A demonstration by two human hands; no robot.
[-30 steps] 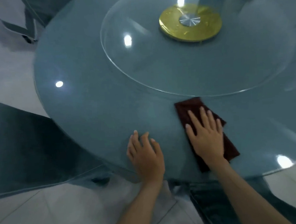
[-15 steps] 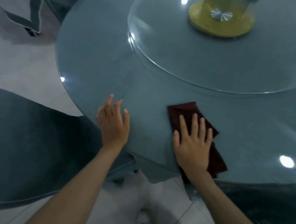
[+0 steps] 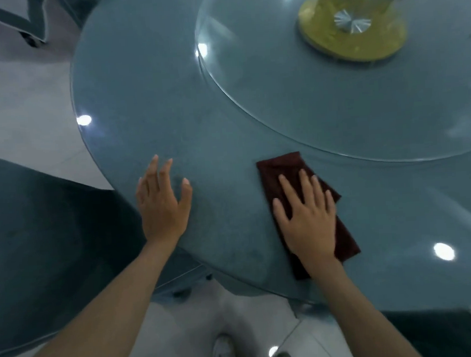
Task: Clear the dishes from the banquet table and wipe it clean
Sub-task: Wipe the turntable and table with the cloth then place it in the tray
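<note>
A round banquet table [image 3: 146, 95] with a grey-blue top fills most of the view; no dishes show on it. A folded dark red cloth [image 3: 279, 166] lies flat near the table's front edge. My right hand [image 3: 308, 220] presses on the cloth with straight, spread fingers and covers its middle. My left hand [image 3: 163, 203] rests flat on the bare tabletop at the rim, to the left of the cloth, fingers straight and holding nothing.
A glass turntable [image 3: 279, 106] on a yellow hub [image 3: 327, 29] sits in the table's middle. A grey-blue chair [image 3: 48, 245] stands close at the left, another chair [image 3: 23, 23] at the far left. A white shoe [image 3: 223, 353] shows on the tiled floor below.
My left hand has slid left along the table's rim and apart from the right hand. My right hand has stayed pressed flat on the cloth. The view has shifted left round the table.
</note>
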